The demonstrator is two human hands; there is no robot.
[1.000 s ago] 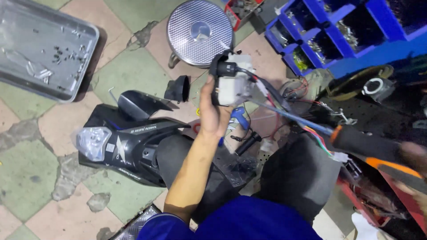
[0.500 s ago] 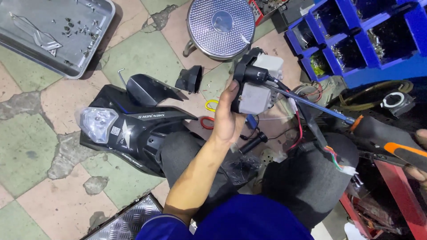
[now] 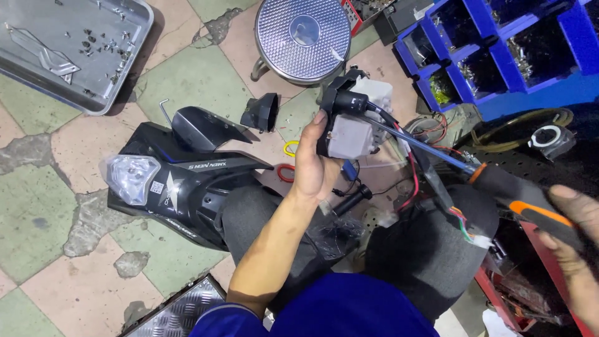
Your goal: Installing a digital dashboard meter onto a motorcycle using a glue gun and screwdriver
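My left hand [image 3: 314, 163] is raised over my lap and grips a black and grey switch housing [image 3: 350, 123] with a bundle of coloured wires [image 3: 417, 171] trailing from it. My right hand [image 3: 577, 224] at the right edge holds a screwdriver with a black and orange handle [image 3: 523, 200]. Its blue shaft [image 3: 424, 150] points left and its tip meets the housing. A white connector [image 3: 480, 240] hangs at the wires' end over my right knee.
A black motorcycle front cover with a headlight [image 3: 168, 181] lies on the tiled floor at left. A metal tray with small screws [image 3: 75, 47] sits top left, a round metal stool [image 3: 304, 34] top centre, blue parts bins [image 3: 499, 50] top right.
The view has shifted, so the tray and stool sit lower in frame. My left hand with the housing stays raised, and the screwdriver stays against it with the right hand now more in view.
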